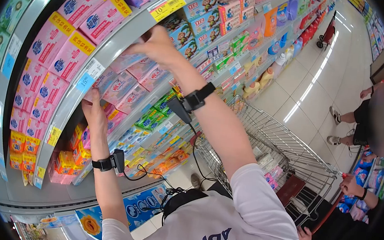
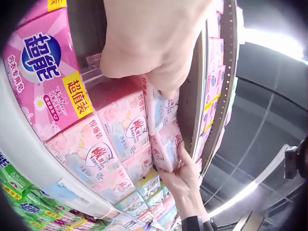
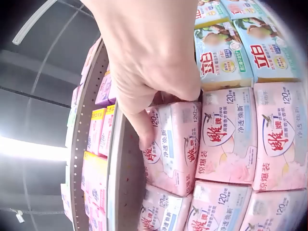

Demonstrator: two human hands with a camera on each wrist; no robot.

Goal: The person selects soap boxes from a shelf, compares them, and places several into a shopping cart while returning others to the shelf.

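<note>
Pink packs of laundry soap [image 1: 128, 87] lie stacked on a supermarket shelf. My right hand [image 1: 158, 48] reaches in from above and grips one soap pack [image 3: 173, 144] at the stack's end, the thumb along its face, as the right wrist view shows. Lower on the shelf front, my left hand [image 1: 95, 115] holds a similar pack [image 2: 161, 115], thumb on its printed face; its other fingers are mostly hidden. The left wrist view shows both hands at neighbouring packs of one column, close to the shelf board above.
A grey shelf edge with price tags [image 1: 86, 78] runs close above the hands. Brighter pink packs [image 1: 46, 68] fill the adjoining shelf; blue soap packs [image 3: 262, 50] stand beside the stack. A metal shopping cart [image 1: 272, 145] is at the right, with other people [image 1: 361, 112] beyond it.
</note>
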